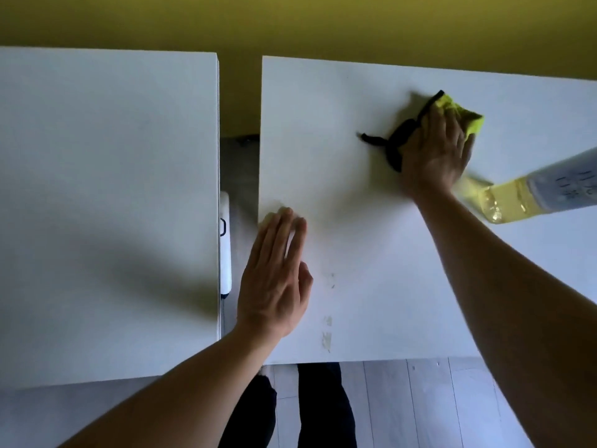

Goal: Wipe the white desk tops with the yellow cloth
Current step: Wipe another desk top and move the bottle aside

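Observation:
Two white desk tops lie side by side, the left desk [106, 189] and the right desk [355, 195], with a gap between them. My right hand [436, 153] presses flat on the yellow cloth [465, 116] near the back of the right desk; the cloth's black edging and loop [394, 140] stick out to the left of the hand. Resting flat on the right desk's left edge is my left hand [274, 279], fingers straight, holding nothing. Faint smudges [328, 331] mark the desk near its front edge.
A plastic bottle [529, 195] with yellow liquid lies on the right desk just right of my right hand. A white object with a black mark [225, 247] hangs in the gap between the desks. A yellow wall runs behind; grey floor and my legs show below.

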Demonstrator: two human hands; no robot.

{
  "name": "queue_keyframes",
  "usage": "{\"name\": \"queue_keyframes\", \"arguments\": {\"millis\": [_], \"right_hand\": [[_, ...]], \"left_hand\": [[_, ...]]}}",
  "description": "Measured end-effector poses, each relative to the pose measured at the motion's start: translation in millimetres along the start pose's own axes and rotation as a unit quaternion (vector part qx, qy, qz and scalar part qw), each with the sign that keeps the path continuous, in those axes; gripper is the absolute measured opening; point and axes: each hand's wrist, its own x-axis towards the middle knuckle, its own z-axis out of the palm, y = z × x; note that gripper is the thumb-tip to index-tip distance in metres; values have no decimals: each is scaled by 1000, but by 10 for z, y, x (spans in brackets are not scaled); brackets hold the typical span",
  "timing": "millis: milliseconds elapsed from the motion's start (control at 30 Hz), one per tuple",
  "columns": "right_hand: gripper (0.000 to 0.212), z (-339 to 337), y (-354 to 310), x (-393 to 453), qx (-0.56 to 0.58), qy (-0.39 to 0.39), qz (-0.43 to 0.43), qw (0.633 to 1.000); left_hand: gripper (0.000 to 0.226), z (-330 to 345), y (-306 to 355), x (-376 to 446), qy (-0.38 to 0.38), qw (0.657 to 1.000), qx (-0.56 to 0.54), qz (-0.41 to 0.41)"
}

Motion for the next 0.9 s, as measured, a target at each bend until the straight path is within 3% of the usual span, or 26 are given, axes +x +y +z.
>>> {"name": "queue_keyframes", "arguments": {"millis": [67, 100, 167, 267, 367, 467, 567, 633, 700, 767, 833, 900], "right_hand": [[67, 48, -223, 2, -8, 5, 26, 1000], [68, 102, -393, -45, -1, -5, -9, 1000], [64, 261, -816, -213, 37, -25, -133, 990], [55, 432, -1531, -500, 84, -49, -308, 946], [57, 459, -1801, -467, 80, -97, -393, 911], [64, 452, -1388, -129, 72, -76, -340, 934], [70, 335, -770, 351, 44, -43, -166, 984], [69, 211, -560, 575, 24, -40, -54, 997], [69, 181, -645, 648, 22, -39, -3, 999], [76, 237, -963, 598, 34, -60, -45, 997], [81, 392, -1430, 463, 51, -79, -168, 981], [67, 532, -1889, 263, 39, -110, -271, 956]], "left_hand": [[61, 1, -3, 18, -11, 1000, 3, 0], [61, -1, -2, 20, -14, 1000, 4, 0], [62, -3, 5, 26, -14, 1000, 11, -1], [63, -17, 13, 23, -21, 999, 26, -8], [62, -28, 22, 62, -25, 999, 42, -15], [62, -31, 36, 96, -22, 999, 42, -9], [62, -22, 32, 105, -25, 999, 41, -9], [62, -19, 26, 103, -28, 999, 39, -11], [63, -20, 35, 103, -31, 998, 45, -14], [64, -26, 51, 91, -35, 998, 47, -16], [65, -36, 63, 72, -38, 998, 52, -15], [65, -39, 68, 48, -47, 997, 64, -16]]}}
